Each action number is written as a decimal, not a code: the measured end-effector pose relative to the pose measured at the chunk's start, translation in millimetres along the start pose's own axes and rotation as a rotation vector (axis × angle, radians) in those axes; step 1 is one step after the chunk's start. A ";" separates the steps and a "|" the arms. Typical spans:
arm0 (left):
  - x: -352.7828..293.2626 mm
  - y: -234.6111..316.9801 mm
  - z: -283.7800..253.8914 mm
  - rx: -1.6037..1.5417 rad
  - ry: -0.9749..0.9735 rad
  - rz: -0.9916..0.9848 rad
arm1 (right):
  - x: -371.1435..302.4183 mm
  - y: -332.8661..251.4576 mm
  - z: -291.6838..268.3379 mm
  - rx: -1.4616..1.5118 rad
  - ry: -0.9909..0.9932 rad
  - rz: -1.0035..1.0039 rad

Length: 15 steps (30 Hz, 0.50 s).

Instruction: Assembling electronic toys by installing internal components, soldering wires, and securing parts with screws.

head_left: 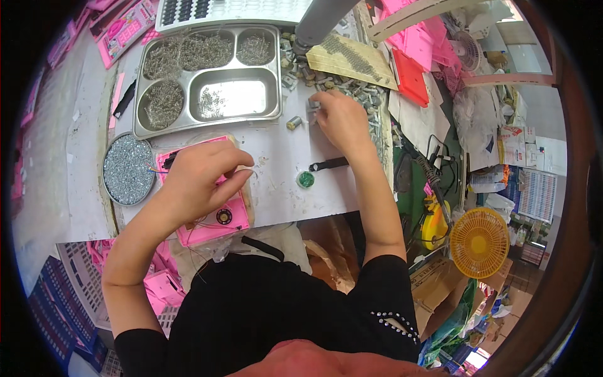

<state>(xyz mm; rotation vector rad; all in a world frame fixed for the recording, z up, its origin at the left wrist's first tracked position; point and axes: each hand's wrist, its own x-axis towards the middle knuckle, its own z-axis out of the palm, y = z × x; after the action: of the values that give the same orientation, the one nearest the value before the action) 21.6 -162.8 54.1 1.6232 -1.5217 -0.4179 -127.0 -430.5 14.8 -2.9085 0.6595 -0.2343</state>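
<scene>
My left hand [202,174] is above a pink plastic housing [229,218], covering much of it. Its thumb and forefinger nearly meet; whatever is between them is too small to make out. Thin wires and a round black part [223,217] show in the housing. My right hand [342,122] reaches to the near edge of a heap of small metal motors [370,110]. Between its fingertips is a small grey motor [313,105], partly hidden. Another motor [294,122] lies apart on the white sheet, left of that hand.
A steel compartment tray [207,129] holds small screws. Left of the housing stands a round dish of silvery bits [128,169]. A small green-filled cap [305,180] and black strap [330,164] lie below my right hand. A grey post [317,25] rises behind the motors.
</scene>
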 end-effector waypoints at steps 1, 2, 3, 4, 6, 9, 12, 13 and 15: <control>4.0 -1.2 3.4 0.007 -0.019 0.022 | 0.7 1.6 -3.2 -0.043 -0.025 -0.028; 6.6 -1.9 6.1 0.013 -0.044 0.049 | 0.5 1.4 -3.1 -0.093 -0.045 -0.070; 10.0 -2.5 8.1 0.024 -0.068 0.077 | 2.4 -0.9 -1.5 -0.142 -0.062 -0.112; 13.2 -2.8 10.0 0.035 -0.092 0.105 | 4.6 -3.2 0.5 -0.191 -0.079 -0.154; 16.8 -1.6 14.5 0.026 -0.090 0.132 | 10.3 -1.8 13.2 -0.243 -0.057 -0.188; 24.9 -0.3 15.3 0.023 -0.107 0.137 | 17.7 2.8 23.0 -0.283 -0.074 -0.209; 37.4 -0.5 14.4 0.005 -0.155 0.051 | 20.0 5.3 22.0 -0.279 -0.103 -0.198; 45.4 -4.7 14.6 0.009 -0.176 0.014 | 17.7 3.1 17.0 -0.281 -0.077 -0.189; 62.2 -15.1 17.2 0.024 -0.165 -0.004 | 14.1 -3.7 11.8 -0.299 -0.045 -0.159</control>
<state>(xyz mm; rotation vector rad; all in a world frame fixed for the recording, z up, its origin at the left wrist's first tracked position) 31.4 -228.3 51.3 1.6446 -1.6510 -0.5494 -110.7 -432.0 5.6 -3.2467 0.4945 -0.0942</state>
